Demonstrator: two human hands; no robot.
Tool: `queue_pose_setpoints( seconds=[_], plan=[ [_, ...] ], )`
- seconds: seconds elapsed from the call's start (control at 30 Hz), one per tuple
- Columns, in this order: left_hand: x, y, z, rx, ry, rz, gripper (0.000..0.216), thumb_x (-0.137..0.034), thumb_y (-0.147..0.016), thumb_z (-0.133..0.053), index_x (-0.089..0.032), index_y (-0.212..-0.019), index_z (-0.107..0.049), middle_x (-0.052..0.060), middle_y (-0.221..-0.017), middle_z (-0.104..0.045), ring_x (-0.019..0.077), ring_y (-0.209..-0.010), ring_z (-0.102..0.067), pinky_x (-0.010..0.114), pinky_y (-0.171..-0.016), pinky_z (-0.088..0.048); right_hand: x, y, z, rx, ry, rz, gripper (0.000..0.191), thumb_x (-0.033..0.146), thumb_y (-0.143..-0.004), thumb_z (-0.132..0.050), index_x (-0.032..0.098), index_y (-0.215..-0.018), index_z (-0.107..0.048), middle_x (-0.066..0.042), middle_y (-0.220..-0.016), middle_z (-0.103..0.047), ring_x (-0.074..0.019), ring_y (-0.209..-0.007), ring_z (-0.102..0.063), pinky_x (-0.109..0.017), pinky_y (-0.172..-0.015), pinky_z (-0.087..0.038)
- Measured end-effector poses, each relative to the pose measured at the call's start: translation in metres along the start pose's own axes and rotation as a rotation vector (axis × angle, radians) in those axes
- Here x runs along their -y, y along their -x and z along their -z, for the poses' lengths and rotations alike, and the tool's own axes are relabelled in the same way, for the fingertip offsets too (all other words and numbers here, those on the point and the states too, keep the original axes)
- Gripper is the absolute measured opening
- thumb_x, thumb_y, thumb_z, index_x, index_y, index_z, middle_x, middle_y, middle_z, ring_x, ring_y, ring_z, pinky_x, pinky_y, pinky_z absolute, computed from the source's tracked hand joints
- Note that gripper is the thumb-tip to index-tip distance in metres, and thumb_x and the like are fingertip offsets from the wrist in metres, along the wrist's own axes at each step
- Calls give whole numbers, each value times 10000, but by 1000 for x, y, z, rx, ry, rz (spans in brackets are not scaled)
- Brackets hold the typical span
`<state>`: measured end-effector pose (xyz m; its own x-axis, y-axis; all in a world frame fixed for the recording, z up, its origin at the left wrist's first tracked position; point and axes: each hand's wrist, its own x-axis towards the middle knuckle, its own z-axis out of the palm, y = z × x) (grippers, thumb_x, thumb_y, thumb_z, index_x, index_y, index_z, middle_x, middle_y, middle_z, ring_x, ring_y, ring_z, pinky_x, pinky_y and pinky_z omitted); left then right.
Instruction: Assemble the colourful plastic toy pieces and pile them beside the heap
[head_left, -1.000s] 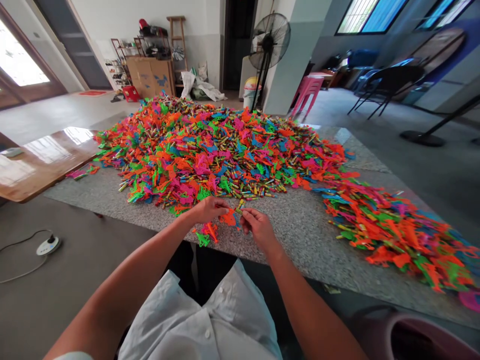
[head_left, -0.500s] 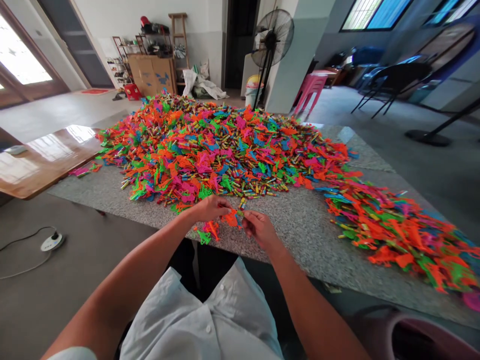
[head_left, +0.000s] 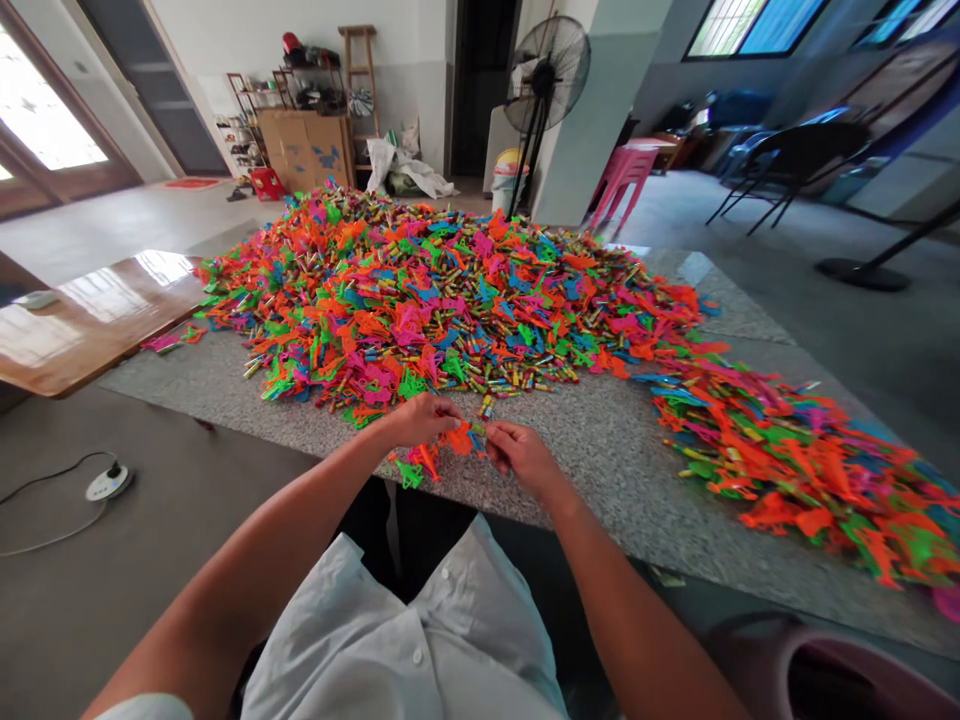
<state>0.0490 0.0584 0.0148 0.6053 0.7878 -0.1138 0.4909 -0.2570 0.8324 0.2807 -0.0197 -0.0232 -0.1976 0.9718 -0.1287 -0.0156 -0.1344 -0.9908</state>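
Observation:
Over the table's near edge, my left hand (head_left: 424, 420) is closed on a small orange plastic piece (head_left: 458, 438), whose exact kind I cannot make out. Close beside it, my right hand (head_left: 521, 455) pinches a small yellow-green tube (head_left: 478, 430) against the orange piece's end. Just beyond the fingertips lies a short yellow tube (head_left: 487, 407). Below my left hand are a few loose pieces, among them a green plastic piece (head_left: 409, 474). A big heap (head_left: 420, 300) of bright plastic pieces and small printed tubes spreads behind both hands.
A second pile (head_left: 810, 460) of mostly orange pieces covers the right of the speckled stone table (head_left: 600, 440). A shiny wooden table (head_left: 97, 320) adjoins at left. Beyond the heap stand a fan (head_left: 541, 80) and pink stools (head_left: 624, 180). A power strip (head_left: 109, 483) lies on the floor.
Almost nothing differs. My hands stay together with the orange piece and tube between them, and my right fingers have shifted very slightly. The view has turned a touch.

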Motion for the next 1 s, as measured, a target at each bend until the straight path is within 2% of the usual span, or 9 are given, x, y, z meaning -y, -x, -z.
queue_pose_setpoints(
  seconds=[0.23,0.33,0.47,0.57,0.63,0.7,0.8,0.87,1.0],
  plan=[
    [1,-4,-17,29,-29,23,276,-376,-866,-634,-159,-913,-797,-7,-754,-707,140,-699,-608,233,-645,-449,-5,8,4,78,6,-161,435,600,-852,-695,215,-678,-592,53,-534,-543,-85,-391,-421,-216,-383,-302],
    [4,-11,-23,-15,-169,27,315,-331,-875,-640,-171,-1102,-789,13,-876,-757,170,-789,-667,249,-726,-495,-14,10,25,14,-4,-283,371,536,-777,-751,208,-682,-607,41,-553,-595,-92,-392,-464,-212,-373,-337],
    [11,-17,-23,-167,-470,79,396,-310,-953,-584,-205,-1316,-700,87,-1201,-750,223,-1046,-707,299,-938,-526,-5,12,92,-339,48,-310,298,441,-757,-765,201,-690,-601,42,-529,-591,-95,-382,-484,-192,-354,-349],
    [14,-17,-28,-137,-592,117,419,-479,-966,-609,-237,-1296,-700,110,-1311,-696,278,-1173,-678,350,-995,-523,10,11,138,-744,-121,-93,274,471,-832,-690,212,-803,-603,43,-621,-644,-83,-420,-519,-173,-394,-414],
    [13,-17,-35,-101,-630,126,515,-601,-909,-667,-249,-1285,-701,116,-1295,-680,311,-1193,-661,375,-985,-528,15,7,146,-924,-236,45,259,477,-862,-655,221,-879,-620,10,-758,-724,-93,-474,-577,-184,-422,-457],
    [12,-18,-42,-74,-676,126,555,-643,-860,-713,-255,-1257,-710,123,-1279,-661,333,-1223,-636,389,-985,-524,12,-1,132,-889,-167,43,232,445,-874,-649,218,-924,-650,-29,-871,-767,-112,-519,-618,-203,-432,-467],
    [12,-23,-48,-72,-696,110,523,-590,-831,-768,-236,-1213,-717,137,-1278,-645,345,-1244,-612,399,-985,-516,-1,-21,83,-577,258,-96,188,357,-903,-625,191,-940,-706,-62,-900,-781,-137,-561,-651,-230,-490,-479],
    [14,-25,-49,-84,-661,73,474,-516,-812,-805,-216,-1169,-717,131,-1248,-666,330,-1213,-623,381,-971,-509,-9,-38,49,-415,603,-120,196,325,-936,-599,182,-921,-734,-76,-916,-790,-167,-700,-712,-250,-630,-514],
    [20,-21,-43,-127,-391,35,235,-372,-843,-764,-211,-1005,-707,37,-945,-714,217,-917,-669,292,-797,-484,-13,-68,10,-365,938,-179,251,394,-938,-653,169,-934,-765,-146,-989,-797,-270,-1020,-742,-303,-834,-502]
  ],
)
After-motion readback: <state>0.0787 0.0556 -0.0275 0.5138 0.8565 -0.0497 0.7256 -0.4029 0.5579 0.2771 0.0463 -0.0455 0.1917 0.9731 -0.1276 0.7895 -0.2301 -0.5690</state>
